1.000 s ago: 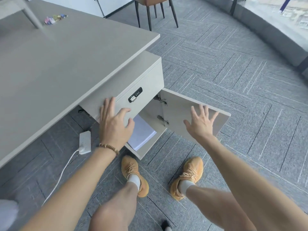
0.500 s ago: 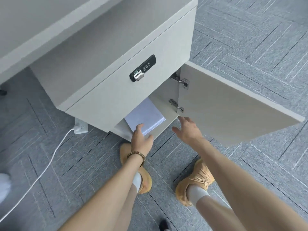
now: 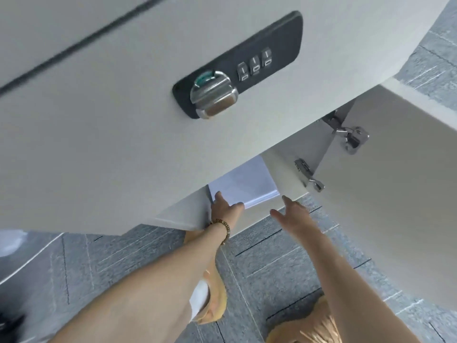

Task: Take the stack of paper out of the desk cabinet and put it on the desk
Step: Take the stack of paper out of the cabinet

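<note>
- Stack of paper [image 3: 244, 183]: lies flat on the floor of the desk cabinet [image 3: 123, 149], in the lower compartment, its near corner close to the front lip. Only the front part shows; the rest is hidden behind the panel above.
- My left hand [image 3: 223, 206]: laid on the near left corner of the stack, fingers extended over the top sheet. Whether the thumb has gone under the edge I cannot tell, so I cannot say the stack is gripped.
- My right hand [image 3: 290, 211]: spread, fingers apart, holding nothing. It sits at the compartment's front lip, just beside the stack's right corner, apparently clear of the paper.
- Cabinet door [image 3: 395, 206]: swung wide to the right on two metal hinges [image 3: 351, 138].
- Combination lock [image 3: 237, 65]: mounted on the panel above the open compartment.
- Bead bracelet [image 3: 222, 227]: on my left wrist.
</note>
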### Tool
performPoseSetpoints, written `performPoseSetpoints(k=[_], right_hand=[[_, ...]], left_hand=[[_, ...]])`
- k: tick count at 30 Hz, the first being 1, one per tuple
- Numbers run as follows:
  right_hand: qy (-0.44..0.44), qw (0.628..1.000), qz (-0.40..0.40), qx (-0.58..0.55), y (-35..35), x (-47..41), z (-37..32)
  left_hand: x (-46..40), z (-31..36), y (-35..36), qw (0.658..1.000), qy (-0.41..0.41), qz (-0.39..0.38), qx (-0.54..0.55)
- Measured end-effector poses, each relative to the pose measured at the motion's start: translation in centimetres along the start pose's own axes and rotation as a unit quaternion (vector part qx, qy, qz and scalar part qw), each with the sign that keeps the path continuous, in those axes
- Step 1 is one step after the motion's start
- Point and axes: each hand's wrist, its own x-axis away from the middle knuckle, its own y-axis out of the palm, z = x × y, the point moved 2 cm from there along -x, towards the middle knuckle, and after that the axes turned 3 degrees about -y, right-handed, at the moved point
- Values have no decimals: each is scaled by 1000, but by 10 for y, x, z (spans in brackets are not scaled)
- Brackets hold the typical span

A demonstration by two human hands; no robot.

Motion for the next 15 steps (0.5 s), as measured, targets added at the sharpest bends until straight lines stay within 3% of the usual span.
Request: performPoseSetpoints(k=[6, 15], right_hand=[[-6, 1000, -12, -10, 22, -33, 0], [-39, 998, 53, -23, 22, -70, 5]], left_hand=[[-46, -7, 23, 996, -43, 68, 45], [-76, -12, 39, 983, -69, 146, 83]])
